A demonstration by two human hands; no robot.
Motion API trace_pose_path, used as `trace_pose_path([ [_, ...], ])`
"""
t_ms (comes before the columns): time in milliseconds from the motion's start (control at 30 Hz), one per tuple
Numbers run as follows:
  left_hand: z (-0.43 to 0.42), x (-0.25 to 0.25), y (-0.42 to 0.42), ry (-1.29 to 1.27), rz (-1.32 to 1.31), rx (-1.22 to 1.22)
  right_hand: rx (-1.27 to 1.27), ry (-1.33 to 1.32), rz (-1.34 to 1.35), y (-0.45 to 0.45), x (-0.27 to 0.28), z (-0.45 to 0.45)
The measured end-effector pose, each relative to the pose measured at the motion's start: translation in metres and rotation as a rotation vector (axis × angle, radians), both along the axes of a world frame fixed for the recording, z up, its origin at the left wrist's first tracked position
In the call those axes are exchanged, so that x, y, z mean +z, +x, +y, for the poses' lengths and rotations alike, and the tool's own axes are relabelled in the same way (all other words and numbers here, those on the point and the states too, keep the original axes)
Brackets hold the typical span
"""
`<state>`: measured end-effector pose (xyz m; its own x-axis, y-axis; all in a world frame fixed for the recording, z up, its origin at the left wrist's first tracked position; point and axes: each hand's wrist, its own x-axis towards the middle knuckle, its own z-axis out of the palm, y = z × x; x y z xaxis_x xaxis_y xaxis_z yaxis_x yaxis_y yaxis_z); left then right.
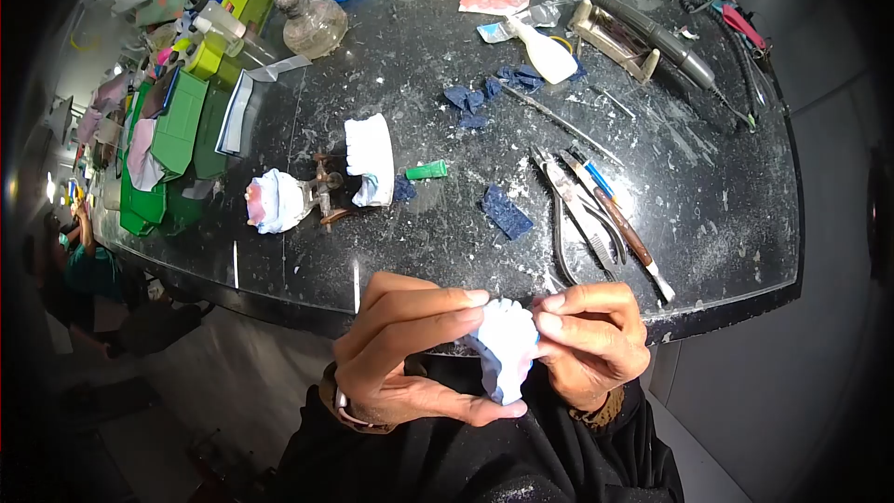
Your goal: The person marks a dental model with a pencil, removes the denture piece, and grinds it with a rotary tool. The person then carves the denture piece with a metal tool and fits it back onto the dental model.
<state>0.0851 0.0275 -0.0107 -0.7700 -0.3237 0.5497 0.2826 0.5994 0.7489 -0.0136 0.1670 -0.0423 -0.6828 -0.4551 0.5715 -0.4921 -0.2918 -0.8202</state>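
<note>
A white and bluish plaster dental cast (506, 345) with pink patches is held up in front of my body, just off the table edge. My left hand (400, 345) grips its left side, fingertips at the top and thumb under the lower end. On the other side, the fingers of my right hand (596, 340) pinch the cast's edge; its thumb is partly hidden. Beyond my hands, another cast with a pink area (275, 202) lies beside a metal articulator (324, 191). A curved white plaster cast (371, 158) rests to the right of the articulator.
On the dusty black table (419, 251) lie blue sandpaper (507, 212), a green piece (426, 170), pliers (559, 214) and a brown-handled tool (633, 247). Further back are a white bottle (548, 56), a rotary handpiece (661, 42) and a glass flask (312, 23). Green boxes (177, 126) stand left.
</note>
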Motion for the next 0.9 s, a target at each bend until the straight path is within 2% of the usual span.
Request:
trace_pose_path([
  [167,-0.001,0.0,0.001,-0.044,0.003,0.037,0.001,-0.048,0.054,0.0,-0.007,-0.001],
  [433,-0.003,-0.001,0.002,-0.047,-0.025,0.038,0.023,0.058,0.271,-0.006,0.001,0.001],
  [567,-0.011,-0.016,0.001,0.153,-0.026,-0.051,0.043,0.032,0.497,-0.013,0.007,0.002],
  [633,-0.007,-0.021,-0.001,0.329,-0.011,-0.059,0.093,-0.025,0.304,-0.01,0.006,0.005],
  [700,-0.008,-0.022,-0.002,0.347,0.027,-0.097,0.139,0.014,0.181,-0.009,0.01,0.008],
  [833,-0.01,-0.021,-0.003,0.431,0.036,-0.189,0.039,-0.032,0.142,-0.002,-0.001,0.003],
  [900,-0.009,-0.021,-0.005,0.554,0.053,-0.255,-0.056,-0.027,0.149,0.001,-0.004,-0.002],
])
